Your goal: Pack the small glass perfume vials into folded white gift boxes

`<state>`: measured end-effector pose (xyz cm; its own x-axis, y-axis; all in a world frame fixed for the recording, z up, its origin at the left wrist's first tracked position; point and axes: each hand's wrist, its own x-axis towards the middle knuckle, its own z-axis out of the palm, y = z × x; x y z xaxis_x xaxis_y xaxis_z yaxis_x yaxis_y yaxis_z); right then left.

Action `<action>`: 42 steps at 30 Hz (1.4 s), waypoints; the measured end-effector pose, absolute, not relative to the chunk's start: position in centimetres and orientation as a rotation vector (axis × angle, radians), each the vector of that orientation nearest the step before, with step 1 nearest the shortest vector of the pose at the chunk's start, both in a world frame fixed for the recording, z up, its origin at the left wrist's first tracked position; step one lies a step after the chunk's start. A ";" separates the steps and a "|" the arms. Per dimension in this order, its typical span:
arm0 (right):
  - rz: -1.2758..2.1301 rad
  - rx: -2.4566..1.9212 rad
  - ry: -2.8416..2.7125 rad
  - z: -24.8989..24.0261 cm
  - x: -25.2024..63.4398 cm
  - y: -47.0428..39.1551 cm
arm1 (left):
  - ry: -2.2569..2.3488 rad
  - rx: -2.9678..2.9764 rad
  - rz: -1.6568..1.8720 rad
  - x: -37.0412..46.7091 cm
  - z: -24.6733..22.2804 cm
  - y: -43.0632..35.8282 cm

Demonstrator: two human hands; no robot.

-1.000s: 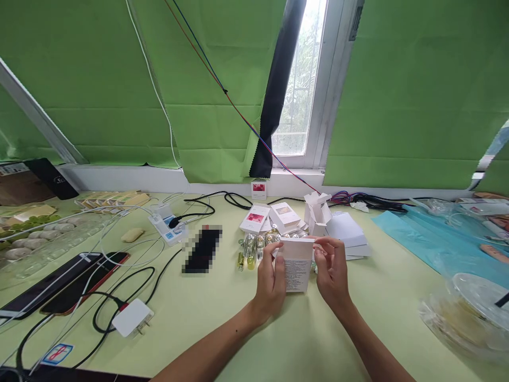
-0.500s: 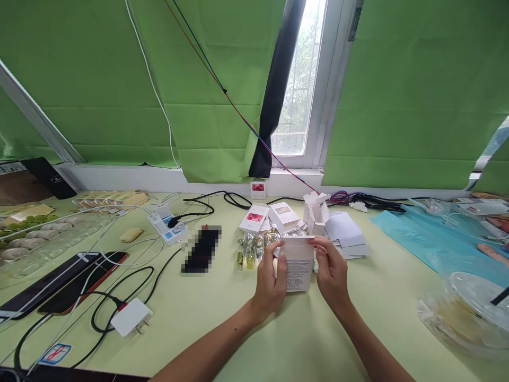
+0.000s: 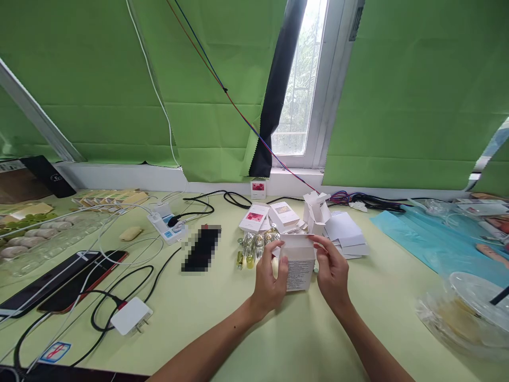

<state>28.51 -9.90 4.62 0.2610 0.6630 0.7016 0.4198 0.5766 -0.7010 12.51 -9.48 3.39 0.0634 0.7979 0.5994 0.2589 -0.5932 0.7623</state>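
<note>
A small white box [image 3: 300,268] with printed text stands upright on the table, its top flap raised. My left hand [image 3: 271,276] grips its left side, thumb on the printed face and fingers at the top left corner. My right hand [image 3: 332,273] pinches the flap's top right corner. Just behind are small bottles [image 3: 249,260] and white boxes with pink pictures [image 3: 254,218]. An open white carton [image 3: 316,212] stands behind the held box, beside a stack of white folded cards [image 3: 347,233].
On the left lie phones [image 3: 83,286], a white charger [image 3: 131,317], tangled cables and a power strip [image 3: 169,225]. To the right are a blue plastic sheet [image 3: 417,241] and a lidded plastic cup [image 3: 473,302].
Both hands keep hold of the box in nearly the same place. The box's raised flap has shifted very slightly.
</note>
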 end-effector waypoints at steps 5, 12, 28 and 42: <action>0.226 -1.009 -1.351 4.7 28.5 -9.9 | 1.044 1.944 1.566 12.4 3.8 -9.4; 0.226 -0.995 -1.332 5.0 28.5 -10.0 | 0.991 2.009 1.591 12.3 4.0 -9.2; 0.417 -0.969 -1.267 4.6 28.2 -10.1 | 0.936 1.761 1.663 12.3 4.2 -9.1; 0.699 -0.954 -1.450 5.2 27.9 -10.4 | 0.956 1.112 1.701 12.4 5.9 -8.3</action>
